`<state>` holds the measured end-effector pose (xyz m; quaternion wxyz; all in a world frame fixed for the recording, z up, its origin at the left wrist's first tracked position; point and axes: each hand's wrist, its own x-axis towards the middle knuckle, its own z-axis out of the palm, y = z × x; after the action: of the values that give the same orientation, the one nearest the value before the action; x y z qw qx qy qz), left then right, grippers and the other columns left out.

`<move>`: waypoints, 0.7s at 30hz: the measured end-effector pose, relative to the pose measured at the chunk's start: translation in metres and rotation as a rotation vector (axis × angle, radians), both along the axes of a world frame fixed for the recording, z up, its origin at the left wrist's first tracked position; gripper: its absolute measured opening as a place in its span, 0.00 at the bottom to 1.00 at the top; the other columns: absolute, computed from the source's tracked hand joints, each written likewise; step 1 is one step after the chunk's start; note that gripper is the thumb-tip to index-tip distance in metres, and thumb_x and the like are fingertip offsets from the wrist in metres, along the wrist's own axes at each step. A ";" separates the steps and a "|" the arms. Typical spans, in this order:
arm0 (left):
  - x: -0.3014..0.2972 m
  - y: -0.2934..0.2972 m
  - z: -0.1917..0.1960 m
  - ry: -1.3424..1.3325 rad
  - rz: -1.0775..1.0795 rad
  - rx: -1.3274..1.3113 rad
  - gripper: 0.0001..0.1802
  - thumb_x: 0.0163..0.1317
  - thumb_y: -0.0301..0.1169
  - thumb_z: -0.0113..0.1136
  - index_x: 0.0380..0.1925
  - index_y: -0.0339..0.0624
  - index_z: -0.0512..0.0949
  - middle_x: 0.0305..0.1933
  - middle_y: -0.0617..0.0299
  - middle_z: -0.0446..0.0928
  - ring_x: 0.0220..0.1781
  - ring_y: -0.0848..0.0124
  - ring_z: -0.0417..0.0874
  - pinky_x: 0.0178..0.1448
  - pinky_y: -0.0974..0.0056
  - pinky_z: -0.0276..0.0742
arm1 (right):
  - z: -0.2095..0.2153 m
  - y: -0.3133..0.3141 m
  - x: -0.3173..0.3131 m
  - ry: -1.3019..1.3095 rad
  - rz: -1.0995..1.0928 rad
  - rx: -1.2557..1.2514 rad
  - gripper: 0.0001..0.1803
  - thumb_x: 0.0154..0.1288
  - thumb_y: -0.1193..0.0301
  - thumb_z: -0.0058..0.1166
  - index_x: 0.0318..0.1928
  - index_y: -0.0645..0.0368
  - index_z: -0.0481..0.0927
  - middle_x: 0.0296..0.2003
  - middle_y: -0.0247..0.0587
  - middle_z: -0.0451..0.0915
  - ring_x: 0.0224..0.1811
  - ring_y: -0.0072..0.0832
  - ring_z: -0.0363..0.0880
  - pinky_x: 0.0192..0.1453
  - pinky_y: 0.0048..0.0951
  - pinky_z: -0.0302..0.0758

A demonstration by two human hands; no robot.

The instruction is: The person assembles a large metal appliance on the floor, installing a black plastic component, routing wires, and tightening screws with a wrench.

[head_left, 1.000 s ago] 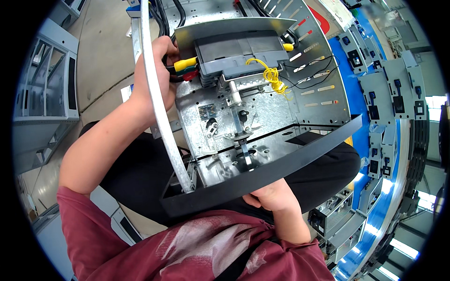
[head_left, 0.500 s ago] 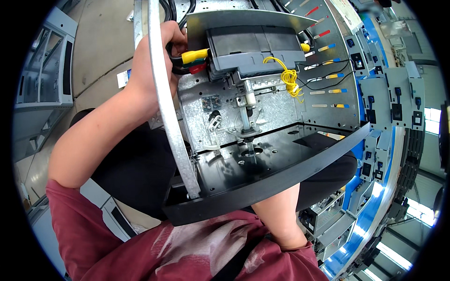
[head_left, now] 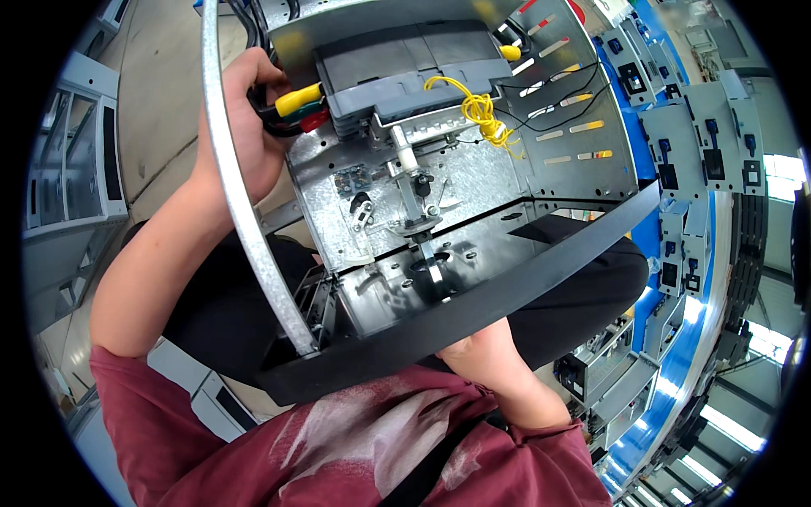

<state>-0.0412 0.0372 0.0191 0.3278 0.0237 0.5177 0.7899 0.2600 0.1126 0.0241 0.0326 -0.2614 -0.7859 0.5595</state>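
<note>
Rows of grey and blue racks [head_left: 693, 169] are curving past behind a seated person who is tilting a metal chassis [head_left: 439, 211] on their lap. Left hand [head_left: 241, 139] is gripping its upper left edge beside a yellow plug [head_left: 297, 99]; right hand [head_left: 481, 355] is holding the black front rim [head_left: 473, 308] from beneath.

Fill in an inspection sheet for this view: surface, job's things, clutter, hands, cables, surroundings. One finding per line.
Surface: nothing seen; the metal chassis sits over the person's lap.
Job's things: open galvanised chassis with a dark front rim, a grey module inside, and a central bracket.
Clutter: nothing seen.
Hands: left hand grips the chassis side wall near the yellow connector; right hand supports the front rim from beneath, fingers hidden.
Cables: coiled yellow wire; thin black wires run toward the slotted wall.
Surroundings: blue racks of similar grey units at right; grey cabinet at left.
</note>
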 end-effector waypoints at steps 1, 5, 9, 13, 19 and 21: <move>0.003 0.001 0.004 -0.019 0.014 -0.012 0.11 0.67 0.35 0.58 0.28 0.46 0.69 0.29 0.68 0.65 0.34 0.75 0.68 0.49 0.63 0.74 | 0.000 0.000 -0.002 0.017 -0.033 -0.135 0.19 0.70 0.57 0.68 0.45 0.61 0.84 0.35 0.41 0.83 0.38 0.39 0.81 0.45 0.40 0.78; 0.000 -0.002 0.000 -0.036 0.014 -0.006 0.09 0.66 0.35 0.59 0.31 0.46 0.71 0.31 0.67 0.66 0.36 0.73 0.70 0.51 0.60 0.75 | -0.007 -0.004 0.002 -0.003 -0.061 -0.554 0.21 0.76 0.54 0.62 0.47 0.63 0.82 0.35 0.35 0.81 0.31 0.26 0.79 0.33 0.30 0.75; 0.000 -0.002 0.000 -0.008 0.005 -0.006 0.09 0.66 0.35 0.59 0.32 0.46 0.71 0.31 0.68 0.67 0.35 0.74 0.70 0.49 0.61 0.76 | -0.007 0.026 0.007 -0.071 0.094 -0.991 0.25 0.82 0.53 0.53 0.56 0.66 0.76 0.43 0.44 0.79 0.29 0.22 0.78 0.24 0.24 0.71; -0.002 -0.002 -0.001 0.023 -0.039 0.014 0.09 0.67 0.34 0.59 0.31 0.46 0.71 0.30 0.68 0.67 0.33 0.76 0.70 0.46 0.65 0.75 | -0.011 0.034 0.011 0.186 0.131 -1.299 0.33 0.83 0.50 0.49 0.66 0.69 0.68 0.53 0.55 0.76 0.34 0.28 0.80 0.21 0.24 0.69; 0.001 -0.002 0.005 -0.015 -0.013 0.007 0.10 0.68 0.32 0.55 0.27 0.46 0.70 0.26 0.70 0.66 0.30 0.78 0.69 0.41 0.68 0.73 | 0.033 0.043 -0.001 -0.199 -0.034 -0.760 0.22 0.73 0.65 0.68 0.57 0.68 0.80 0.24 0.31 0.74 0.22 0.16 0.70 0.25 0.23 0.66; 0.007 0.004 0.015 -0.028 -0.004 -0.021 0.10 0.68 0.31 0.54 0.26 0.45 0.70 0.25 0.71 0.66 0.28 0.79 0.69 0.40 0.68 0.72 | 0.035 0.035 0.001 -0.157 -0.026 -0.466 0.21 0.70 0.66 0.71 0.55 0.67 0.82 0.25 0.31 0.74 0.22 0.12 0.70 0.25 0.24 0.66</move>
<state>-0.0344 0.0416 0.0336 0.3369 0.0100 0.5213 0.7840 0.2606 0.1473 0.0593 -0.0823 -0.3148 -0.6323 0.7031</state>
